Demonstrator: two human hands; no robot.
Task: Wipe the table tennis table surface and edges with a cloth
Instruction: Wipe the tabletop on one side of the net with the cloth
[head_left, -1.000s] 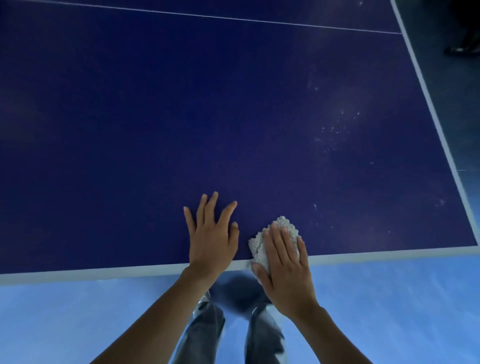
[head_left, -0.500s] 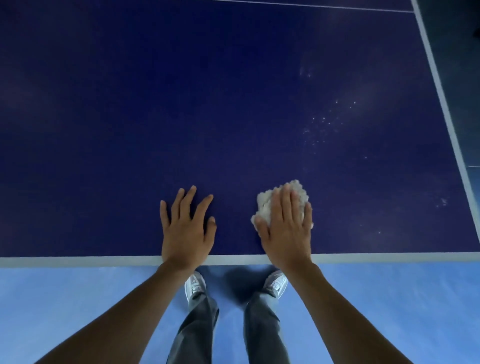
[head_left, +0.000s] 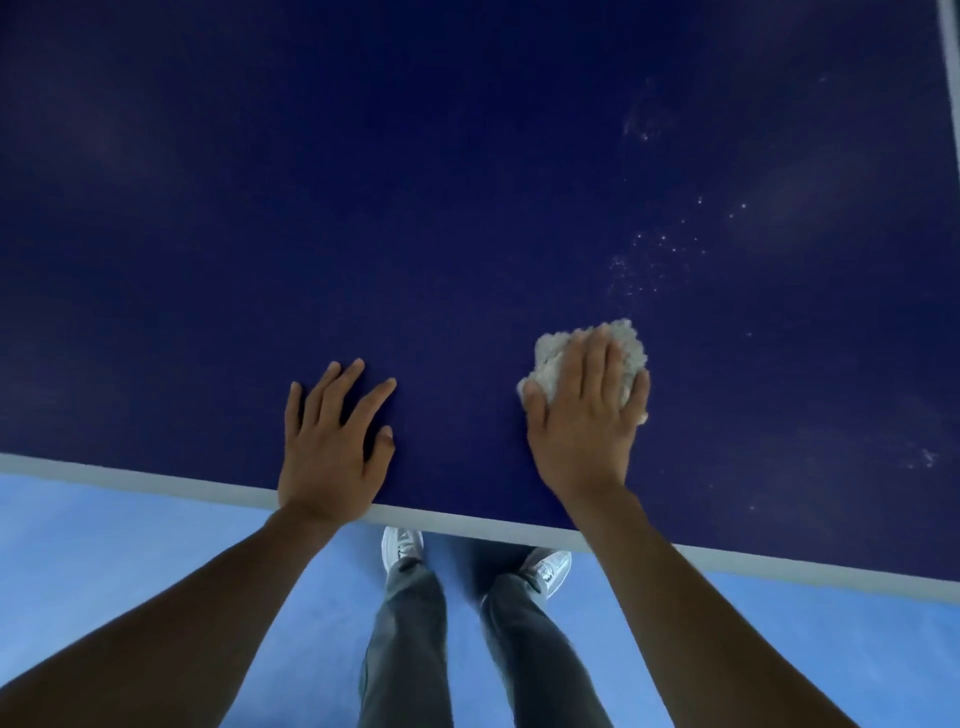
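Left grip (head_left: 332, 447) lies flat on the blue surface (head_left: 415, 208), fingers spread, holding nothing, lower centre by the white edge line (head_left: 130, 475). Right grip (head_left: 584, 421), fingers straight, presses the white cloth (head_left: 626, 340) onto the surface, right of centre. Pale specks (head_left: 660, 254) just above the cloth, toward upper right.

Cloth (head_left: 632, 345) — mostly hidden beneath the right hand (head_left: 582, 421)
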